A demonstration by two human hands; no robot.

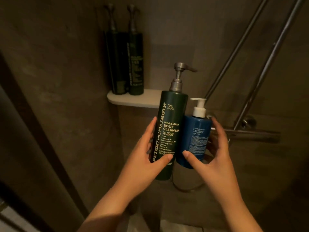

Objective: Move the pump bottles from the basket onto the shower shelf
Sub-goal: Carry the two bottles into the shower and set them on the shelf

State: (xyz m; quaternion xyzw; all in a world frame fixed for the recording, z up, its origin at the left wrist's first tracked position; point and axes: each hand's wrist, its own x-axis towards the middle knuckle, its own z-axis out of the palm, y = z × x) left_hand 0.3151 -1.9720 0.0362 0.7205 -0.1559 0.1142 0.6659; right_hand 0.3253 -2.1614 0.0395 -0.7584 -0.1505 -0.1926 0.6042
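My left hand (pixel 147 156) grips a tall dark green pump bottle (pixel 170 131) with a metal pump, held upright. Beside it, touching, my right hand (pixel 214 151) grips a shorter blue pump bottle (pixel 195 139) with a white pump. Both bottles hang in the air just below and in front of the right end of a white corner shower shelf (pixel 133 99). Two more tall dark green pump bottles (pixel 127 64) stand side by side at the shelf's left end, against the wall. No basket is in view.
Two slanting metal shower rails (pixel 260 64) run up to the right, meeting a horizontal mixer bar (pixel 250 133) behind the right hand. A hose loop (pixel 185 188) hangs below the bottles. Dark tiled walls surround the shelf; a door frame (pixel 33 131) lies left.
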